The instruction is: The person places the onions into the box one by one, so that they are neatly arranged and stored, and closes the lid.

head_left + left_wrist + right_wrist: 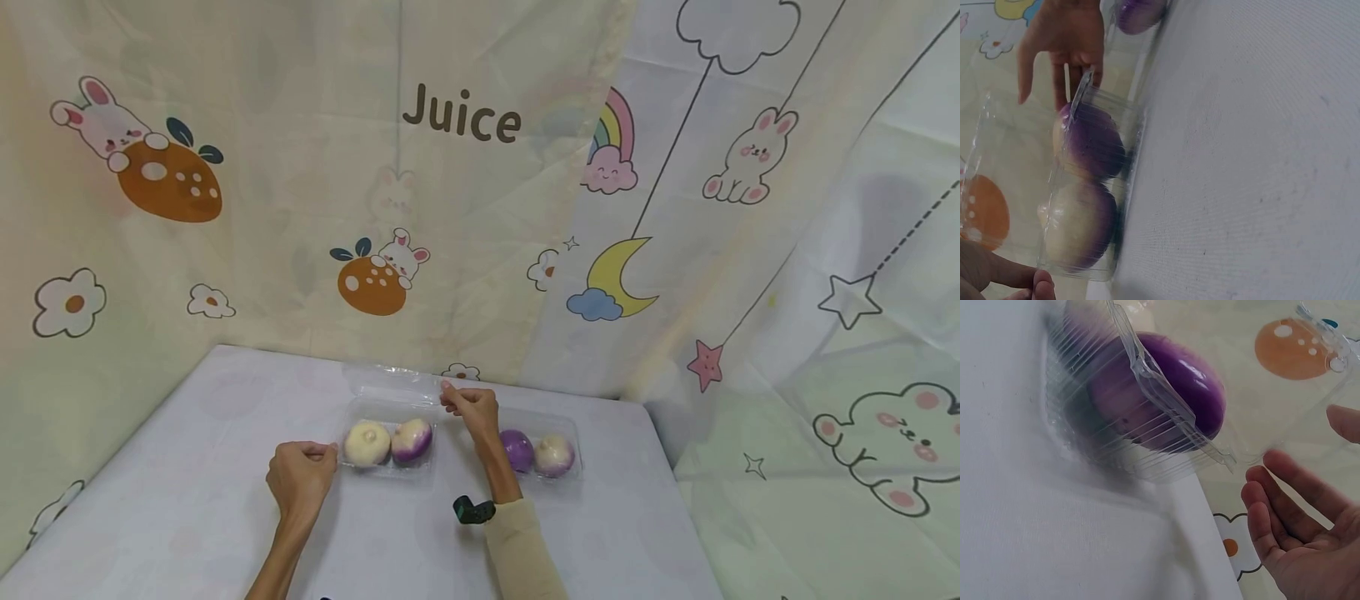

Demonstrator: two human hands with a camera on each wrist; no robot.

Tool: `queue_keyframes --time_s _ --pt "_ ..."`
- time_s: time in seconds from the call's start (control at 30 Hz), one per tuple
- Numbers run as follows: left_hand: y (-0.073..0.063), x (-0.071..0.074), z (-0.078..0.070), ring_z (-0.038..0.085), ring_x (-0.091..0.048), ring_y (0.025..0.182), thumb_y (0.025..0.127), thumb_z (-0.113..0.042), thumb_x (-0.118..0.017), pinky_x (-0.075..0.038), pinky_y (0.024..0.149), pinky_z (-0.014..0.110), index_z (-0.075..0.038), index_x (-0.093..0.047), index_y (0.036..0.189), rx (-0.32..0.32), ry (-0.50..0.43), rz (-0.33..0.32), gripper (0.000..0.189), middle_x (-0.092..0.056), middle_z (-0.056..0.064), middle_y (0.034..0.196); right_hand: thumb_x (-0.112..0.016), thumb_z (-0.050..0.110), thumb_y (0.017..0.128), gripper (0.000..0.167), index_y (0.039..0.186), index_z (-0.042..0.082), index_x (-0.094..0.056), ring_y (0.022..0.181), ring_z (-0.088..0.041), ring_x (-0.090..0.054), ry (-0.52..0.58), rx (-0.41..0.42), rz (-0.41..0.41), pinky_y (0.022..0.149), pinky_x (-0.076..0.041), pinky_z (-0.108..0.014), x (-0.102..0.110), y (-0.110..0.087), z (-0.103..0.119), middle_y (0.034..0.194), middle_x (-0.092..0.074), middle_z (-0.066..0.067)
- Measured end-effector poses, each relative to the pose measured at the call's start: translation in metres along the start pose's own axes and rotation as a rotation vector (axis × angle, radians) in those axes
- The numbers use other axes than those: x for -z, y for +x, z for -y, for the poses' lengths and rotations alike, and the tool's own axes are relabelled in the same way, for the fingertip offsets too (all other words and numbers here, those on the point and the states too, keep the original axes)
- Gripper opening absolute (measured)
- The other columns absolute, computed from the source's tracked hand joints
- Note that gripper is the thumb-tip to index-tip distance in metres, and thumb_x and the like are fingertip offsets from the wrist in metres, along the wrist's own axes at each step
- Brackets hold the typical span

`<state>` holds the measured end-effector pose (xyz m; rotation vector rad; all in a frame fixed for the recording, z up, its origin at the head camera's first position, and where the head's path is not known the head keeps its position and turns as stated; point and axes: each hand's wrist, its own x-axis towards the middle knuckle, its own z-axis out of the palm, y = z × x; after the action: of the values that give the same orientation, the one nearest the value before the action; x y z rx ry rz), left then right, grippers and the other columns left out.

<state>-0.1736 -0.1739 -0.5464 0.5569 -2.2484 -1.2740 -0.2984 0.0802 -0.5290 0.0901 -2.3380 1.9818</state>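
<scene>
A clear plastic clamshell box [388,472] stands with its lid [393,383] raised at the back. Two purple-and-white turnips lie side by side inside: a paler turnip [367,443] on the left and a more purple turnip [412,441] on the right. At the box's left front corner my left hand [302,477] pinches the rim between thumb and finger. My right hand [474,410] is beside the lid's right edge. In the right wrist view its fingers [1300,519] are spread, with the thumb apart and nothing held between them.
To the right, partly behind my right forearm, stands a second clear box [573,427] holding a purple turnip [517,451] and a paler turnip [554,456]. Both boxes are on a white table [390,542]. A printed curtain [480,208] hangs close behind its back edge.
</scene>
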Motion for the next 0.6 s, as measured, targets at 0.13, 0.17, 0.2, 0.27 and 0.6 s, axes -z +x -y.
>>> queue_keyframes --time_s 0.13,0.17,0.2,0.27,0.6 --pt "0.0003 -0.0002 -0.0003 0.016 -0.064 0.048 0.089 -0.001 -0.078 -0.047 0.053 0.030 0.011 -0.081 0.083 -0.005 0.005 -0.005 0.013 -0.076 0.017 0.065 -0.081 0.041 0.098 0.043 0.092 -0.001 -0.086 0.089 -0.042 -0.079 -0.023 0.017 0.018 0.083 -0.067 -0.039 0.0024 -0.0004 0.0004 0.088 -0.085 -0.012" --pt "0.0005 -0.0003 -0.0004 0.016 -0.064 0.048 0.089 -0.001 -0.078 -0.047 0.053 0.030 0.010 -0.081 0.083 -0.004 0.006 -0.006 0.013 -0.076 0.017 0.065 -0.081 0.042 0.098 0.043 0.093 -0.001 -0.086 0.092 -0.044 -0.079 -0.027 0.018 0.024 0.084 -0.067 -0.039 0.0030 -0.0004 0.0003 0.089 -0.085 -0.013" --pt "0.0005 -0.0001 -0.0007 0.016 -0.064 0.048 0.089 -0.001 -0.078 -0.047 0.053 0.030 0.010 -0.081 0.083 -0.004 0.005 -0.006 0.013 -0.076 0.017 0.064 -0.081 0.042 0.098 0.043 0.093 -0.001 -0.086 0.093 -0.046 -0.078 -0.029 0.019 0.032 0.086 -0.066 -0.040 0.0038 -0.0005 0.0005 0.091 -0.085 -0.015" --pt "0.0004 0.0001 -0.0011 0.015 -0.064 0.048 0.089 -0.002 -0.078 -0.047 0.053 0.030 0.010 -0.081 0.083 -0.001 0.006 -0.006 0.014 -0.076 0.016 0.064 -0.082 0.042 0.097 0.043 0.095 -0.001 -0.086 0.096 -0.049 -0.076 -0.032 0.023 0.048 0.089 -0.065 -0.043 0.0053 -0.0010 0.0009 0.094 -0.084 -0.020" --pt "-0.0019 -0.0001 -0.0017 0.014 -0.064 0.048 0.089 -0.003 -0.078 -0.046 0.052 0.028 0.010 -0.081 0.083 0.015 0.002 -0.008 0.015 -0.076 0.016 0.064 -0.083 0.040 0.094 0.034 0.097 0.007 -0.088 0.085 -0.017 -0.073 -0.095 -0.002 0.081 0.085 -0.054 -0.026 0.0100 0.0011 -0.0049 0.091 -0.085 -0.009"
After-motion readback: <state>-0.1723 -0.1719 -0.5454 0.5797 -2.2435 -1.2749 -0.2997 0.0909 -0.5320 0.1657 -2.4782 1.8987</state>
